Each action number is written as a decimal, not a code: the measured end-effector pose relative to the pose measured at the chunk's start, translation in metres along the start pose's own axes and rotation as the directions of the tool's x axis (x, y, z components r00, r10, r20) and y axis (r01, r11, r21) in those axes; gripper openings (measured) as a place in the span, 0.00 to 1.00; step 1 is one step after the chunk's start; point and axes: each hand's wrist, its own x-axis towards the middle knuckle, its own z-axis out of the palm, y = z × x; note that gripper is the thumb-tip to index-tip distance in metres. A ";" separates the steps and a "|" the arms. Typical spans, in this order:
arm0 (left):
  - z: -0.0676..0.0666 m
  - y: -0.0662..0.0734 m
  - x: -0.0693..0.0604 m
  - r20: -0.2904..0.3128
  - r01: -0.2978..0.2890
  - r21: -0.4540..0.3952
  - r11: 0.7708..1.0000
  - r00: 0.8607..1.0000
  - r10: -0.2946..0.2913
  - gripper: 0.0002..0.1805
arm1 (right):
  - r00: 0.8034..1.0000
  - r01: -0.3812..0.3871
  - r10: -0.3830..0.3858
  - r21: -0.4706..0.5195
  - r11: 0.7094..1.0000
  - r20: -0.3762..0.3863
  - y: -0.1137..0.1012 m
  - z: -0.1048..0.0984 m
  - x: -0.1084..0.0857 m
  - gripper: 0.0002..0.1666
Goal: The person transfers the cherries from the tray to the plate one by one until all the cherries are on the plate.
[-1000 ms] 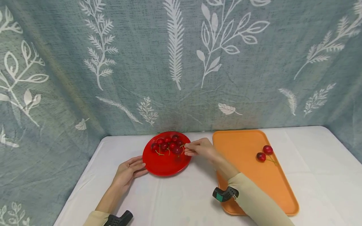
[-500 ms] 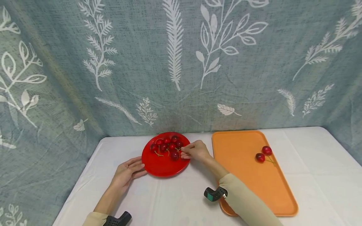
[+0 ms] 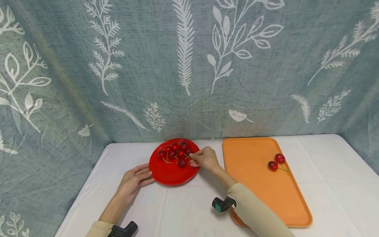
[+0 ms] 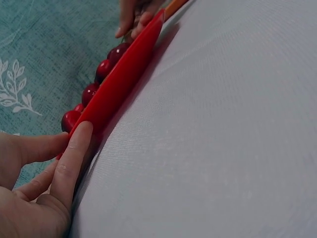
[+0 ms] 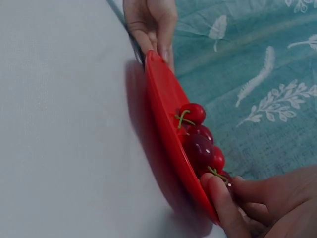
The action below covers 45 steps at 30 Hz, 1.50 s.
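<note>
A round red plate [image 3: 171, 176] on the white cloth bears several dark red cherries [image 3: 172, 154] with green stems, grouped on its far half. My left hand [image 3: 132, 180] holds the plate's left rim between thumb and fingers. At the plate's right side my right hand [image 3: 207, 158] pinches a cherry by its stem, the fingertips low over the rim. That cherry [image 3: 182, 163] lies in front of the others, on the plate. In the right wrist view a green stem [image 5: 217, 173] shows beside the right fingertips, which partly hide the fruit there.
An orange tray [image 3: 251, 177] lies to the right, partly under my right forearm. Near its right edge are two cherries [image 3: 279, 158] with stems. A blue-green leaf-patterned cloth [image 3: 201, 82] hangs behind the table.
My right hand has moved slightly left over the plate, and a cherry has shifted toward the front, apart from the group. Between the last two frames little changes. The left hand stays on the rim.
</note>
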 end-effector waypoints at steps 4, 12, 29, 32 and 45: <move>0.000 0.000 0.000 -0.006 0.005 -0.002 1.000 1.000 -0.005 0.28 | 0.999 0.006 -0.008 -0.061 0.998 -0.031 -0.002 -0.005 -0.002 0.12; -0.001 -0.001 0.000 -0.018 0.013 -0.009 1.000 1.000 -0.013 0.29 | 0.999 0.032 -0.036 -0.101 0.994 -0.037 -0.008 -0.017 -0.009 0.12; -0.002 0.000 0.001 0.007 0.015 -0.017 1.000 1.000 -0.015 0.29 | 0.967 0.253 -0.231 -0.293 0.922 0.107 -0.027 -0.067 -0.035 0.11; -0.002 0.000 0.001 -0.001 0.021 -0.009 1.000 1.000 -0.021 0.29 | 0.970 0.244 -0.227 -0.329 0.912 0.091 -0.029 -0.079 -0.040 0.11; 0.000 0.001 0.001 0.003 0.014 -0.006 1.000 1.000 -0.014 0.30 | 0.972 0.228 -0.231 -0.418 0.879 0.044 -0.024 -0.145 -0.052 0.16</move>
